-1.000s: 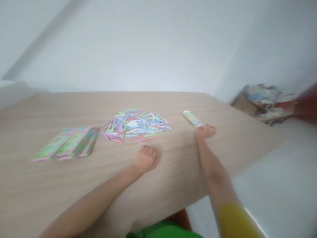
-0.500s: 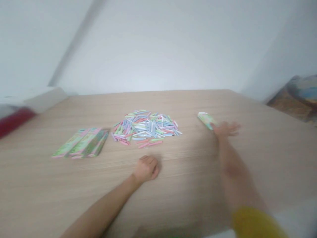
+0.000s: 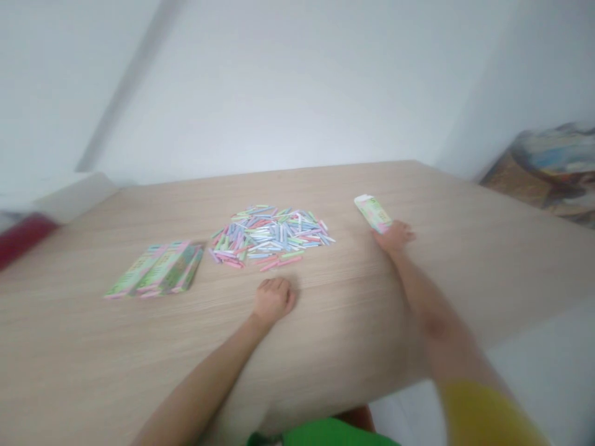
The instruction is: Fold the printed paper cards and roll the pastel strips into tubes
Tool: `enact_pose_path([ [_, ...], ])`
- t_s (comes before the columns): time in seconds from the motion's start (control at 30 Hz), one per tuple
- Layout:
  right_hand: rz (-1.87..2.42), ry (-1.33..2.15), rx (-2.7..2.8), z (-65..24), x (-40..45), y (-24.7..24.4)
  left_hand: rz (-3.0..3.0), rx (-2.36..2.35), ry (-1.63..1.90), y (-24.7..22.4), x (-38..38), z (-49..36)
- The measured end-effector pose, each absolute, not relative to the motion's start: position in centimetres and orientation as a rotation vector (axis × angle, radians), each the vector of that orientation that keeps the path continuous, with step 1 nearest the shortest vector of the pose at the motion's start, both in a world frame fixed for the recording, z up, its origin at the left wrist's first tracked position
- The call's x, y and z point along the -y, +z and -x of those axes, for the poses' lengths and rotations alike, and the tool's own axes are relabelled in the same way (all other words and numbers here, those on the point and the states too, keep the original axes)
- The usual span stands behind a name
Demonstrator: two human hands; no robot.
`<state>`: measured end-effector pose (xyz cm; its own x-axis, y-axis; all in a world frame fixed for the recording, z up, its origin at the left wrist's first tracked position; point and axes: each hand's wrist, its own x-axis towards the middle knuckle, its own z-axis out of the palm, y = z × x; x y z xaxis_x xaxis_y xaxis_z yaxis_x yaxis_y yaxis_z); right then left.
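My right hand (image 3: 394, 236) grips the near end of a flat green-and-pink carton (image 3: 373, 212), which lies tilted on the right part of the table; its white far end looks like a raised flap. My left hand (image 3: 274, 297) rests on the wood as a loose fist, and nothing shows in it. Just beyond that fist spreads a heap of pastel chalk sticks (image 3: 274, 235) in pink, green, blue, purple and white. Several similar cartons (image 3: 160, 269) lie side by side, partly overlapping, to the left of the heap.
The pale wooden table (image 3: 302, 347) backs onto a white wall (image 3: 297, 87). A white block-like object (image 3: 77, 198) and a dark red object (image 3: 28, 235) sit at the left edge. Beyond the right edge is a brown container (image 3: 525, 170).
My right hand, spread and blurred before, has closed round the carton's near end. The carton is more exposed and shifted slightly. The view has tilted, and my left fist stays near the heap.
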<state>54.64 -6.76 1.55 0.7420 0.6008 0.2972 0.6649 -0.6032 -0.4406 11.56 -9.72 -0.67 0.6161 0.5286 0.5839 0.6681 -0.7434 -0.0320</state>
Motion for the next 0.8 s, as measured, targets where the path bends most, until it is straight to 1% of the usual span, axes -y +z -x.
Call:
enact_pose_path([
  [0.1, 2.403, 0.071, 1.033, -53.4, 8.5, 0.7, 2.584, 1.082, -0.846, -0.6, 9.5, -11.9],
  [0.2, 2.359, 0.322, 1.254, -51.1, 11.6, 0.7, 2.655, 1.145, -0.921, -0.4, 9.5, -12.4],
  [0.3, 2.127, 0.621, 1.645, -47.8, 15.6, 2.0, 2.764, 1.056, -1.027, -0.3, 9.7, -12.4],
  [0.33, 2.034, 0.667, 1.772, -46.5, 17.0, 2.7, 2.813, 1.008, -1.071, -0.3, 9.8, -12.2],
  [0.47, 1.851, 0.670, 2.053, -41.9, 21.7, 6.0, 3.209, 0.786, -1.212, 0.4, 10.5, -10.6],
  [0.53, 1.866, 0.551, 2.126, -40.0, 23.1, 7.5, 3.480, 0.574, -1.124, 1.3, 11.0, -9.8],
  [0.6, 1.849, 0.457, 2.189, -38.2, 24.0, 8.8, 3.607, 0.452, -0.947, 2.5, 11.4, -9.4],
  [0.73, 1.775, 0.355, 2.214, -35.1, 24.3, 10.6, 3.524, 0.577, -0.711, 4.8, 11.8, -9.4],
  [0.8, 1.683, 0.319, 2.154, -34.1, 24.2, 11.3, 3.474, 0.657, -0.729, 5.5, 11.9, -9.1],
])
